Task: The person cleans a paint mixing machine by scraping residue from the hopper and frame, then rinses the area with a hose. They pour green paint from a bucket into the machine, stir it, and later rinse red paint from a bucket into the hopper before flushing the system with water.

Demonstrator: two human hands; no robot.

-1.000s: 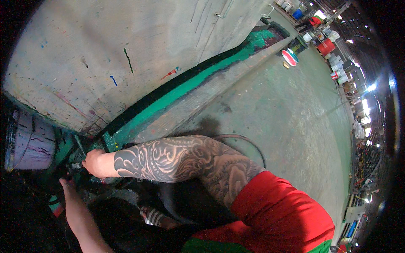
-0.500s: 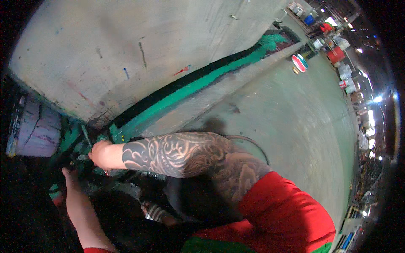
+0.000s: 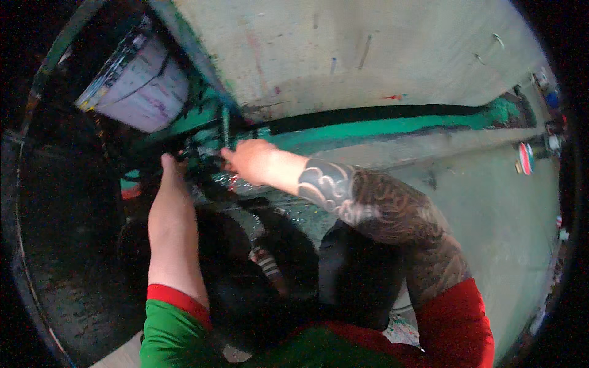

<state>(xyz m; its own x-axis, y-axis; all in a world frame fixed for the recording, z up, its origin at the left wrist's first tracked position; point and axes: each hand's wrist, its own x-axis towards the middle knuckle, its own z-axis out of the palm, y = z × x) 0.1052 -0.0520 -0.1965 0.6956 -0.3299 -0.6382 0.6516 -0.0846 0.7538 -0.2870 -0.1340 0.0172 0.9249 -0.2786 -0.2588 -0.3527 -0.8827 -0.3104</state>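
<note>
My right hand reaches in below the lower corner of a large pale panel. Its fingers are curled at the lower end of a thin greyish-green rod, which stands nearly upright. To its left, my left hand is held low among dark, paint-smeared parts. The thumb side shows, but its other fingers are lost in shadow, so its grip is unclear. A paint-stained whitish bucket sits tilted in view just beyond my left hand.
A green-painted strip runs along the panel's foot to the right. Beyond it spreads greenish floor, where a round red, white and blue object lies far right. A dark upright surface stands at my left. My knees are bent beneath my arms.
My view has swung left and levelled, so the bucket, panel and both hands sit farther right in the picture. Both hands stay at the same dark corner, the right one by the rod.
</note>
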